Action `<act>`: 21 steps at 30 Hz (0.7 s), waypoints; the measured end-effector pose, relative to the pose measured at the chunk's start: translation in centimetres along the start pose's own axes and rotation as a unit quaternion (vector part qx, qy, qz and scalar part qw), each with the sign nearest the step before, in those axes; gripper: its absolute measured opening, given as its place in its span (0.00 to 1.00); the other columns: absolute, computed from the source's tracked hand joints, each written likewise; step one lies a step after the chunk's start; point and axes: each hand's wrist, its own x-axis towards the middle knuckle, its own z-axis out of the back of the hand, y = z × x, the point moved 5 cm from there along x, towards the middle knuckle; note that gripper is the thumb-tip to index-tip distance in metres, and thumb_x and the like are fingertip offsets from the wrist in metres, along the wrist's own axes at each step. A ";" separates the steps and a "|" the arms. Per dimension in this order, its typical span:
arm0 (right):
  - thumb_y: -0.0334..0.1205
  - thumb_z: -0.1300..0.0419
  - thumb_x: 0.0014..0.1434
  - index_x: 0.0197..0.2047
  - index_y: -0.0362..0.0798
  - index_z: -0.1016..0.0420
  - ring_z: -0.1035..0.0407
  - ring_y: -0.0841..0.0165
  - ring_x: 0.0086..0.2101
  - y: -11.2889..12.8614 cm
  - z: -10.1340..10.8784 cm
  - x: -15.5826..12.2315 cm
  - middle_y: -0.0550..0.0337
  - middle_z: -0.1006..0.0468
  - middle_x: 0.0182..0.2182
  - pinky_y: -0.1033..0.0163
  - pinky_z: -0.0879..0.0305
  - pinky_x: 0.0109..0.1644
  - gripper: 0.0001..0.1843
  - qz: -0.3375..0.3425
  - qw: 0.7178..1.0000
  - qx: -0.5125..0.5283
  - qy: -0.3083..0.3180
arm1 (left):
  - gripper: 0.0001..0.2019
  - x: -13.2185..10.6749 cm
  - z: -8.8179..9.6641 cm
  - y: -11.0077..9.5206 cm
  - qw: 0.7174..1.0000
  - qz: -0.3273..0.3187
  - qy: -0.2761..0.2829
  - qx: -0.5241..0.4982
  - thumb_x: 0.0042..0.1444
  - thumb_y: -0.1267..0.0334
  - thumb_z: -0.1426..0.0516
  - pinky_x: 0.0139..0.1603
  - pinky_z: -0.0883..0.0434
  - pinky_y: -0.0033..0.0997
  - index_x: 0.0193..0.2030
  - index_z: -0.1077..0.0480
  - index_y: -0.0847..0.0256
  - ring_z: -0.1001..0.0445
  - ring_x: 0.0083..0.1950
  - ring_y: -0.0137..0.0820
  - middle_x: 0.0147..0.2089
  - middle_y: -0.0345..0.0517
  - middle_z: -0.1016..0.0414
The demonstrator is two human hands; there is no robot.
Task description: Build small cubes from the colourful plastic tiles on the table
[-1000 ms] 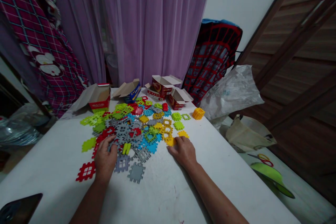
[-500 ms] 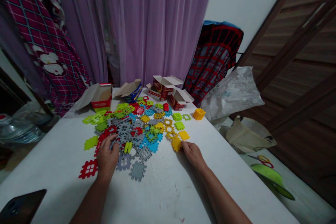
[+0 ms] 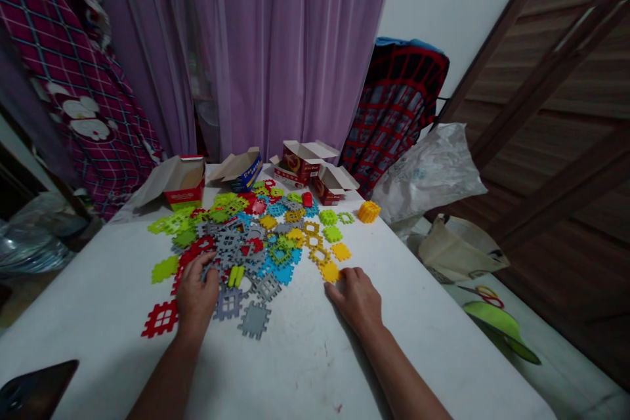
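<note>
Left hand (image 3: 197,295): fingers (image 3: 203,267) curled narrowly onto grey plastic lattice tiles (image 3: 229,243), any grip hidden; right hand (image 3: 357,302): fingers (image 3: 348,273) extended on the white table (image 3: 305,367), touching a yellow plastic lattice tile (image 3: 331,272).

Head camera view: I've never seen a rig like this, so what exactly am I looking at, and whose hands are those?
There is no machine here. This single picture comes from a camera worn on a person's head, looking forward and down, so the arms are that person's own. Their left hand rests on a heap of colourful plastic grid tiles on a white table; whether it grips any, I cannot tell. Their right hand lies open beside a yellow tile, visibly holding nothing. Open cardboard boxes stand at the table's far edge.
</note>
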 end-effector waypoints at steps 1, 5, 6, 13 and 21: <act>0.53 0.42 0.59 0.46 0.48 0.26 0.29 0.61 0.46 0.0 0.0 0.0 0.50 0.24 0.47 0.61 0.37 0.41 0.19 0.000 1.000 0.002 -0.001 | 0.17 0.0 0.0 0.0 1.000 0.002 -0.001 0.001 0.57 0.59 0.49 0.58 0.30 0.44 0.49 0.25 0.56 0.26 0.55 0.42 0.54 0.49 0.23; 0.50 0.40 0.57 0.48 0.49 0.25 0.29 0.61 0.47 -0.8 -0.2 -0.9 0.52 0.23 0.47 0.62 0.36 0.46 0.18 0.041 0.998 0.045 -0.002 | 0.16 0.0 0.0 0.0 1.000 -0.004 -0.006 -0.005 0.57 0.60 0.49 0.58 0.30 0.43 0.48 0.25 0.56 0.26 0.55 0.41 0.53 0.49 0.23; 0.49 0.40 0.57 0.48 0.49 0.25 0.29 0.61 0.47 -1.2 -0.2 -1.2 0.53 0.23 0.47 0.61 0.36 0.47 0.19 0.052 0.997 0.059 -0.006 | 0.16 0.0 0.0 -0.1 1.000 -0.006 -0.006 -0.007 0.57 0.60 0.49 0.58 0.30 0.44 0.48 0.25 0.56 0.26 0.55 0.41 0.53 0.49 0.23; 0.52 0.42 0.56 0.49 0.49 0.25 0.28 0.63 0.42 -4.5 0.1 1.0 0.55 0.22 0.45 0.61 0.35 0.44 0.22 -0.046 0.989 0.117 -0.078 | 0.16 0.1 0.0 0.0 1.000 -0.006 -0.005 -0.003 0.56 0.60 0.48 0.56 0.29 0.44 0.48 0.25 0.56 0.25 0.53 0.42 0.51 0.48 0.23; 0.53 0.42 0.59 0.51 0.47 0.24 0.28 0.63 0.46 -3.3 0.1 5.2 0.53 0.23 0.47 0.62 0.36 0.44 0.23 -0.081 0.990 0.084 -0.078 | 0.17 0.2 0.0 0.3 1.000 -0.004 0.002 -0.012 0.56 0.58 0.48 0.57 0.29 0.43 0.49 0.25 0.55 0.26 0.54 0.41 0.51 0.48 0.23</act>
